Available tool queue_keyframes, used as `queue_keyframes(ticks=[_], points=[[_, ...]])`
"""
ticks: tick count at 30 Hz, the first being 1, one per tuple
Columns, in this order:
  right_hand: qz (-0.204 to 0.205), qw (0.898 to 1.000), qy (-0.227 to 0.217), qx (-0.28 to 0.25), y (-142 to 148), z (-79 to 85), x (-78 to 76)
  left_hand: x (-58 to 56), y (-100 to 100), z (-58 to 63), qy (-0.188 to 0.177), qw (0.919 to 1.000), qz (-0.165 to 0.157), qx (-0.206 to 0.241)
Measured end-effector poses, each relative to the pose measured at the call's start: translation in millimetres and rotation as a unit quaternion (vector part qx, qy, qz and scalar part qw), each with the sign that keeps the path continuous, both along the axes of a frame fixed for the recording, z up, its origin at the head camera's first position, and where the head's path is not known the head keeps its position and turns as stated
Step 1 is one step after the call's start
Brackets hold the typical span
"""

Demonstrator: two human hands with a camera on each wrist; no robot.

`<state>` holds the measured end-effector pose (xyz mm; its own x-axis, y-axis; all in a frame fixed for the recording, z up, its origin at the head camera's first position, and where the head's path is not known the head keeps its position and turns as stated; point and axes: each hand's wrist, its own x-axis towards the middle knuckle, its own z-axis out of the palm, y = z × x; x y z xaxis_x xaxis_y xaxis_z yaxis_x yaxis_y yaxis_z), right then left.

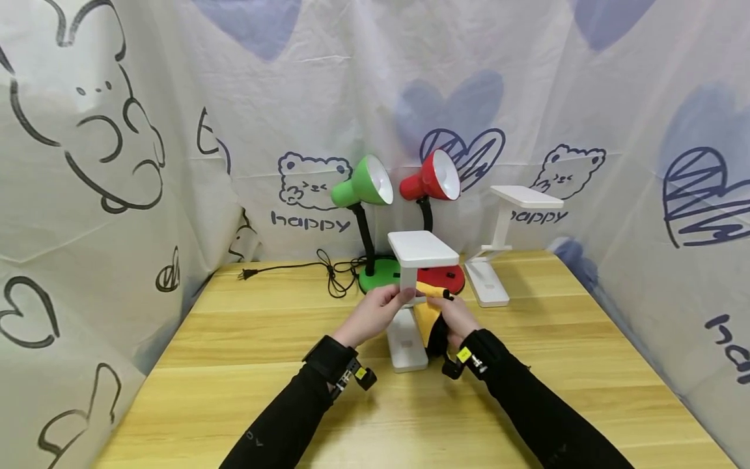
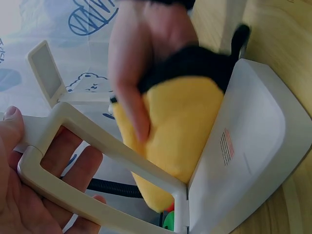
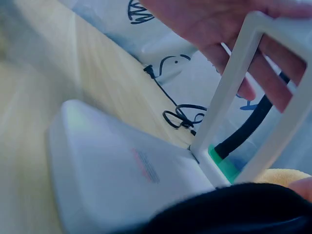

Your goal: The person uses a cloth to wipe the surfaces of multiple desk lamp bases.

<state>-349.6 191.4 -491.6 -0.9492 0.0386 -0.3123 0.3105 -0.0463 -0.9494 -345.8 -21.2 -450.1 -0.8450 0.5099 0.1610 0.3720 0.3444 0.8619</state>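
- White folding desk lamp (image 1: 408, 306): near table centre, base flat on the wooden table (image 1: 246, 365), frame-like arm upright, flat head on top.
- Left hand (image 1: 375, 314): fingers curled round the lamp's upright arm, seen through the open frame in the left wrist view (image 2: 58, 165); steadying grip, high above the base.
- Right hand (image 1: 454, 319): clutching a yellow-and-black cloth (image 1: 430, 317), pressed against the arm near the hinge.
- Risk, tipping: sideways wiping pressure against a tall arm on a light base likely to lift or slide the base if the left grip slackens.
- Risk, hinge: cloth bunched at the joint (image 2: 180, 146); fabric could catch there, or the arm fold onto fingers.
- Risk, neighbours: green lamp (image 1: 366, 215) and red lamp (image 1: 430, 195) just behind, second white lamp (image 1: 498, 254) to the right, black cord (image 1: 328, 270) loose on the table; a shove backward could knock them.
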Motion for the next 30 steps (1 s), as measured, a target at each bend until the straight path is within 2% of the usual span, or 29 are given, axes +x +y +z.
queue_keyframes(ticks=[4, 7, 10, 17, 20, 24, 30], points=[[0.008, 1.0, -0.011, -0.013, -2.1, -3.4, -4.1, 1.8, 1.6, -0.4, 0.007, 0.9999, 0.008, -0.008], [0.025, 0.999, -0.02, -0.019, 4.5, -4.5, 5.1, 2.8, 2.4, -0.9, 0.009, 0.9999, 0.011, -0.009], [0.038, 0.998, -0.03, -0.027, 10.5, -3.6, 23.5, 2.0, 2.8, -1.6, 0.015, 0.9996, 0.015, -0.015], [0.048, 0.996, -0.05, -0.055, 18.9, 0.9, 81.9, 1.2, 3.3, -0.3, 0.018, 0.9992, 0.028, -0.022], [0.046, 0.994, -0.06, -0.076, 20.0, 0.7, 96.3, 0.7, 3.4, -0.4, 0.018, 0.9993, 0.025, -0.021], [0.021, 0.993, -0.064, -0.092, 15.6, 1.2, 95.3, 0.4, 3.6, -0.6, 0.019, 0.9995, 0.021, -0.015], [-0.012, 0.995, -0.067, -0.076, 6.4, 4.2, 68.1, 2.6, 3.0, 2.0, 0.017, 0.9996, 0.018, -0.013]])
